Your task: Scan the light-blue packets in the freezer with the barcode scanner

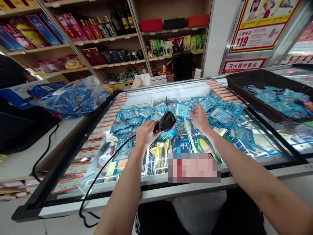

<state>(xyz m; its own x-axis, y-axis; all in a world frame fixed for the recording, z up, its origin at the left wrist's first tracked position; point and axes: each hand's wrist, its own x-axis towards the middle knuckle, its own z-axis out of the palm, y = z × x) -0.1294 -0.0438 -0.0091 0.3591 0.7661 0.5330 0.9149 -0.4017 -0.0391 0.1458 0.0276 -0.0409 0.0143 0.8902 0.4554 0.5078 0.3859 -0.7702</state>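
My left hand (146,133) is wrapped round the handle of a black barcode scanner (167,121), whose head points toward the right. A black cable runs down from it to the left. Between the fingers of my right hand (200,118) is a blue packet (183,110), held up with its barcode side showing. Many similar blue packets (222,116) are strewn over the glass top of the freezer (85,182), left and right of my hands. Below the glass, yellow-wrapped goods (160,153) show in white wire baskets.
A dark plastic basket (271,76) with more blue packets stands at the right. On the left lies a clear plastic bag (73,96) of blue packages. Stocked shelves (110,37) line the back wall. A blurred patch covers part of the freezer's front edge.
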